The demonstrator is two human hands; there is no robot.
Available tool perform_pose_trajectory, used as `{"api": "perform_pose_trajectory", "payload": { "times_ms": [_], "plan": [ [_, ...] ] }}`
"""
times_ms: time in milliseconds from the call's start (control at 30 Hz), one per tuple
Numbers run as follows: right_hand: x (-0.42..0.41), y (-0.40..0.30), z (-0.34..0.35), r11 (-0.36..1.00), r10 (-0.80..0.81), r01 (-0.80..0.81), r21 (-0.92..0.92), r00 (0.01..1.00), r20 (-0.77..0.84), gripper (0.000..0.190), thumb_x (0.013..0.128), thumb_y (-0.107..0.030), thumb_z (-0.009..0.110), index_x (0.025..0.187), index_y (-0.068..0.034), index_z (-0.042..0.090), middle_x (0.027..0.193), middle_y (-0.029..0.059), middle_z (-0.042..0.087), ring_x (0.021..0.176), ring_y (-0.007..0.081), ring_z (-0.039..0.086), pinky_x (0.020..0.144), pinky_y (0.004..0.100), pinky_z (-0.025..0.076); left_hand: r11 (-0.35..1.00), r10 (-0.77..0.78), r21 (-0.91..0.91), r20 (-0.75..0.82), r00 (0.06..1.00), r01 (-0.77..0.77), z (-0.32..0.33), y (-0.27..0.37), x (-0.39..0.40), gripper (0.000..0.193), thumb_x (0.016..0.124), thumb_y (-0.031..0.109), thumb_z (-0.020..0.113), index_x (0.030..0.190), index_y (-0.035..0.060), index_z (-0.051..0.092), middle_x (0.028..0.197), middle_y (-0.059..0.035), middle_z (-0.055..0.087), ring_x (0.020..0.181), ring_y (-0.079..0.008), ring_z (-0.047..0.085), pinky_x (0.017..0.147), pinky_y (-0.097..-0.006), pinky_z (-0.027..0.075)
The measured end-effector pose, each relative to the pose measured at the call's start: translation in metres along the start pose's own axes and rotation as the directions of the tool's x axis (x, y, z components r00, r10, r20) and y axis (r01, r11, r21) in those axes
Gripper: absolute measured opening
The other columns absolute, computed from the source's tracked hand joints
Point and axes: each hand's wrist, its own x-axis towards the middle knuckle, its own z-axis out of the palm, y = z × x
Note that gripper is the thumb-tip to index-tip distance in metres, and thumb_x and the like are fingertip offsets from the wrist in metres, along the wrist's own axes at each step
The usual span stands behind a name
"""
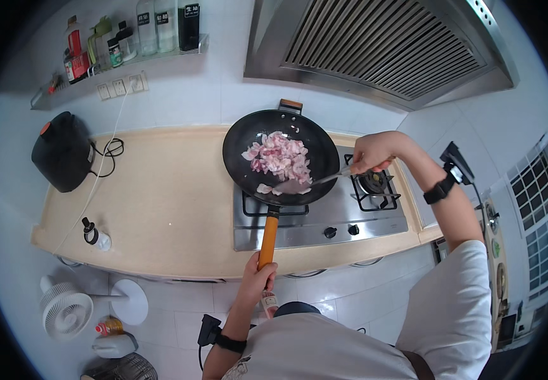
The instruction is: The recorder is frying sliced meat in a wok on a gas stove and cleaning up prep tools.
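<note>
My left hand (256, 279) grips the orange-brown handle (269, 240) of a black wok (240, 137) over the left burner of a gas stove. A heap of sliced raw-looking pink meat (278, 154) lies in the middle of the wok. With my right hand (376, 149) I hold a metal spatula (326, 179) from above, over the wok's right rim. Its blade rests low in the wok, touching a few slices at the near edge of the heap. Part of the spatula's handle is hidden in my fist.
The steel gas stove (302, 237) has a bare right burner (373, 183). A range hood (378, 52) overhangs the back. On the left of the counter (174, 199) stand a black appliance (62, 154) and a small bottle (97, 236). A wall shelf (159, 54) holds several bottles.
</note>
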Motion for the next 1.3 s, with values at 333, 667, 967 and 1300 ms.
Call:
{"api": "perform_pose_trajectory", "payload": {
  "times_ms": [333,667,967,1300],
  "plan": [
    [0.095,0.016,0.066,0.929,-0.196,-0.041,-0.368,0.787,-0.584,0.02,0.074,-0.016,0.058,0.084,-0.001,0.066,0.081,0.0193,0.064,0.08,0.0328,0.064,0.069,0.0417,0.051,1.0,0.005,0.021,0.027,1.0,-0.005,0.004,0.002,-0.001,0.019,0.083,0.01,0.054,0.097,0.0032,0.044,0.06,0.0002,0.044,0.04,-0.007,0.039,0.036,-0.0213,0.032],
    [0.031,-0.006,0.037,0.625,-0.251,-0.425,-0.655,0.685,-0.684,0.022,0.075,-0.013,0.06,0.095,-0.008,0.065,0.087,0.0081,0.065,0.079,0.0222,0.065,0.067,0.0369,0.05,1.0,-0.01,0.028,-0.011,1.0,0.01,-0.003,0.002,-0.004,0.02,0.082,0.01,0.055,0.097,0.003,0.044,0.06,0.0,0.044,0.04,-0.0068,0.039,0.037,-0.0211,0.033],
    [0.075,-0.007,0.116,0.71,-0.44,-0.137,-0.691,0.679,-0.587,0.042,0.077,-0.006,0.051,0.118,0.002,0.049,0.078,0.0118,0.061,0.069,0.0252,0.064,0.056,0.0334,0.052,0.999,0.025,-0.038,-0.003,1.0,-0.025,-0.002,0.0,-0.002,0.024,0.081,0.01,0.056,0.1,0.0009,0.045,0.059,-0.0006,0.046,0.04,-0.0072,0.041,0.036,-0.0212,0.033],
    [0.0,-0.002,0.131,0.823,-0.28,-0.157,-0.546,0.723,-0.631,0.049,0.075,-0.005,0.053,0.124,-0.011,0.048,0.082,0.0122,0.061,0.068,0.0259,0.064,0.055,0.034,0.051,1.0,-0.001,0.002,0.021,1.0,0.0,-0.005,-0.004,0.001,0.03,0.082,0.007,0.054,0.11,0.0035,0.044,0.06,-0.0007,0.045,0.041,-0.0075,0.04,0.037,-0.0227,0.031]
  ]
}}
